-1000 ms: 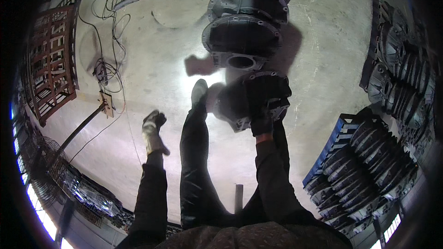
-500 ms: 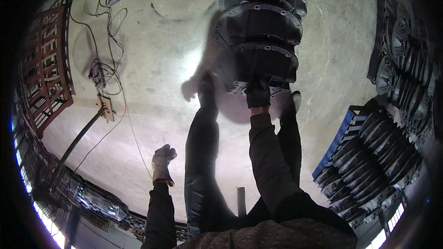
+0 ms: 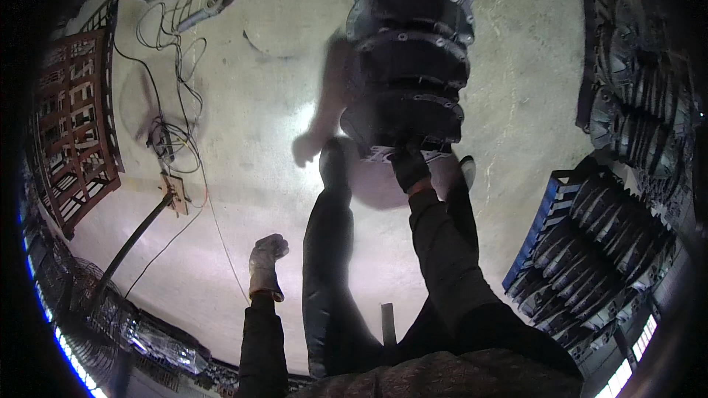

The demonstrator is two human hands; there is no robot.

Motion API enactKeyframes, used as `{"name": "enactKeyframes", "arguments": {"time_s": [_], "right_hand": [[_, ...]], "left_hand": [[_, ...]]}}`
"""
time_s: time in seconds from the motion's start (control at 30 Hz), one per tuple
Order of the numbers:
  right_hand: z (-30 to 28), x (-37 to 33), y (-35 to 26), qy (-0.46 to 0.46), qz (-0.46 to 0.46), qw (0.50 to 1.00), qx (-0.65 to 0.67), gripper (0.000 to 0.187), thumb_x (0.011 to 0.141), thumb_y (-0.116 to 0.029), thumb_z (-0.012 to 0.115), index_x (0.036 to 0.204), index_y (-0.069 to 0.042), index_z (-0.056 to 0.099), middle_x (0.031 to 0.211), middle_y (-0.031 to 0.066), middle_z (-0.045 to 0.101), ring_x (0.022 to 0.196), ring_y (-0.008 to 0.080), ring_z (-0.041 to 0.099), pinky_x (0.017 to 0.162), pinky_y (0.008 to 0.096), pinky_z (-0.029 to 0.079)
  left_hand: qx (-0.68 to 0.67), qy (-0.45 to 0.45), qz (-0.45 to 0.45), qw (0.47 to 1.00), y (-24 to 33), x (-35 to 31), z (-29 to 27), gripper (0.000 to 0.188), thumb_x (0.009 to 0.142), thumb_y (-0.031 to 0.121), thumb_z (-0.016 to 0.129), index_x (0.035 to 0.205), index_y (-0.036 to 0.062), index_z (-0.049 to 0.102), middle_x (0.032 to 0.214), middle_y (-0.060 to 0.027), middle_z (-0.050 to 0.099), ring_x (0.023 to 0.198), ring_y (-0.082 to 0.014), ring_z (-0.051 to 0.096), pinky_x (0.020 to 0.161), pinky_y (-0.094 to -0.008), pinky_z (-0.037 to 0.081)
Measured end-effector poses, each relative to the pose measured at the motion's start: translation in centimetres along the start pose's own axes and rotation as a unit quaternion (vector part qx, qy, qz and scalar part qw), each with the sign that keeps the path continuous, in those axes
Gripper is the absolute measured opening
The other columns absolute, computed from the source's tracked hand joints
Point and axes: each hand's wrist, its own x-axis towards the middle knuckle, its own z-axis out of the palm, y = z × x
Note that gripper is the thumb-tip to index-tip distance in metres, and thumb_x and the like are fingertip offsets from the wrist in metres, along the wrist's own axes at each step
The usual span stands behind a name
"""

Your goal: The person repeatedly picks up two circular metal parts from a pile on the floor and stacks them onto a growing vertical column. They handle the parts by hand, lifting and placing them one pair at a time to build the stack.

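Observation:
A row of dark, round cast-metal housings (image 3: 410, 59) with bolt holes along their flanged rims stands on the floor in front of me. My right hand (image 3: 410, 165), in a dark glove, is at the near edge of the closest housing (image 3: 402, 119). Its fingers look curled onto the rim, though the dark glove blends into the metal and hides their tips. Off to the left, my left hand (image 3: 267, 256) hangs in a pale glove with darker fingers. It is closed in a loose fist, with nothing visible in it, apart from the housings.
An angle grinder (image 3: 210, 9) and tangled cables (image 3: 168, 140) lie on the floor at left, near a brown metal rack (image 3: 77, 121). A dark pole rises from a small wooden board (image 3: 175, 195). More housings fill a blue-edged pallet (image 3: 590, 250) at right.
The housings sit a little further left and higher in the picture as the view shifts. My right wrist has tilted, staying at the closest housing. My left hand remains closed.

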Motion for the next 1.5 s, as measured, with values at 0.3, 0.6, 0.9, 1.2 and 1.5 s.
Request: {"name": "enactKeyframes", "arguments": {"time_s": [0.3,0.6,0.9,1.2,1.5], "right_hand": [[14.7,-23.6,-1.7,0.340,0.072,0.917,-0.195,0.039,0.109,-0.033,0.047,0.139,-0.010,0.057,0.145,0.0173,0.060,0.132,0.0332,0.058,0.114,0.0454,0.043],[23.9,-36.0,6.1,0.171,-0.009,0.918,-0.356,0.035,0.104,-0.024,0.060,0.133,-0.004,0.062,0.122,0.0185,0.073,0.109,0.0312,0.071,0.094,0.0420,0.057],[26.0,-46.1,7.6,0.219,-0.031,0.907,-0.358,0.038,0.103,-0.029,0.063,0.136,-0.011,0.060,0.126,0.0143,0.073,0.108,0.0272,0.072,0.096,0.0406,0.053],[16.6,-62.0,9.8,0.309,-0.070,0.851,-0.419,0.044,0.105,-0.036,0.055,0.141,-0.011,0.058,0.141,0.0163,0.066,0.121,0.0338,0.066,0.107,0.0482,0.047],[19.4,-62.9,11.2,0.335,-0.070,0.902,-0.262,0.049,0.105,-0.037,0.053,0.144,-0.007,0.055,0.143,0.0174,0.063,0.129,0.0360,0.061,0.112,0.0504,0.044]], "left_hand": [[0.095,-0.134,0.048,0.985,7.2,-8.4,-1.9,0.044,0.100,0.033,0.059,0.128,-0.0005,0.064,0.116,-0.0145,0.072,0.108,-0.0232,0.069,0.099,-0.0403,0.055],[0.049,-0.250,0.090,0.963,6.5,-21.0,-11.3,0.094,0.083,0.045,0.081,0.153,-0.0013,0.038,0.144,-0.0167,0.061,0.135,-0.0253,0.058,0.119,-0.0390,0.042],[0.080,-0.121,-0.021,0.989,-12.2,-25.3,-23.2,0.019,0.098,0.023,0.066,0.105,0.0049,0.068,0.093,-0.0120,0.074,0.070,-0.0204,0.069,0.063,-0.0313,0.053],[0.122,-0.142,0.078,0.979,-9.5,-25.1,-23.8,0.029,0.099,0.031,0.064,0.099,0.0036,0.071,0.095,-0.0092,0.074,0.084,-0.0216,0.072,0.071,-0.0348,0.057],[0.148,-0.185,0.075,0.969,-8.4,-21.6,-25.9,0.018,0.095,0.028,0.068,0.098,0.0111,0.069,0.093,-0.0073,0.073,0.082,-0.0146,0.065,0.076,-0.0302,0.050]]}}
